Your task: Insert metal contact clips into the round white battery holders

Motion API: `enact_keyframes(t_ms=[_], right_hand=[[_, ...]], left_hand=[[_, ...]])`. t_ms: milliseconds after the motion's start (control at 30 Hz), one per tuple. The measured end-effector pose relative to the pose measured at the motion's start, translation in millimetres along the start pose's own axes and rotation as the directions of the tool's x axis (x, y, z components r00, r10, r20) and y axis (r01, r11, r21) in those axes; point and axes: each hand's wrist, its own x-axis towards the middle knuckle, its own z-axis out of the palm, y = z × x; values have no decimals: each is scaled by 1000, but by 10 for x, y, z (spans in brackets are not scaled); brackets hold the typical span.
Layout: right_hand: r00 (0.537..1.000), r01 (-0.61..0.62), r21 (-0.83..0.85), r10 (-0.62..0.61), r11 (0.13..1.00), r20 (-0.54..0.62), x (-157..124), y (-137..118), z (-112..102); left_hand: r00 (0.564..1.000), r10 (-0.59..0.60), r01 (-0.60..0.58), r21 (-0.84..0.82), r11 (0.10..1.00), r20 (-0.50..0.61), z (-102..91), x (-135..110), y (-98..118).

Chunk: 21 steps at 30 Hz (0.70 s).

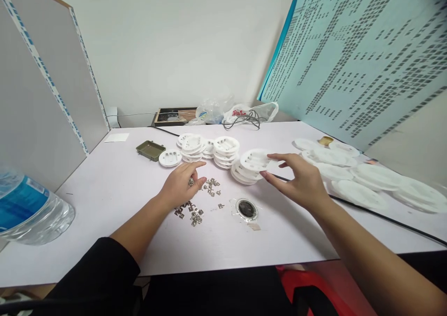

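Note:
My right hand point(296, 176) grips the right rim of a white round plastic base point(254, 160) with slots moulded in its face, thumb at the near edge and fingers at the far side. Directly beneath it are similar white bases point(242, 176). My left hand point(181, 185) hovers by small metal contact clips point(211, 185); its thumb and index finger are apart, with nothing visible between them. More loose clips point(194, 214) lie nearer me, below that hand. Stacked white bases point(226, 151) stand beyond the hands, some with metal pieces in their slots.
A round dark disc under clear film point(247, 209) is on the table point(216, 246). An olive tray point(151, 150) sits at the back left, a water bottle point(31, 209) at the left edge. White discs point(377, 176) spread at the right, with a black cable point(377, 211) running past.

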Motion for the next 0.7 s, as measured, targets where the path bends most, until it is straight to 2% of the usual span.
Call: enact_keyframes(t_ms=[200,300,400,567,633,700], right_hand=[[994,-48,-52,53,997,93,-75,50,196],[990,-40,-86,51,996,128,-99,79,238],[980,-84,-90,99,992,175,-130,97,248],[944,-227,-29,227,974,239,-152,124,178],[948,-235,-7,231,972,217,-101,200,102],[954,-232,-62,239,971,181,3,342,-9]], left_hand=[[1000,-2,2,15,1000,20,1,1,19],[1000,10,-11,31,999,28,2,4,20],[999,15,-17,48,999,37,-1,4,15],[999,-11,8,55,998,46,-19,2,17],[999,-19,17,62,998,45,-22,4,19],[999,-22,19,66,998,47,-20,9,21]])
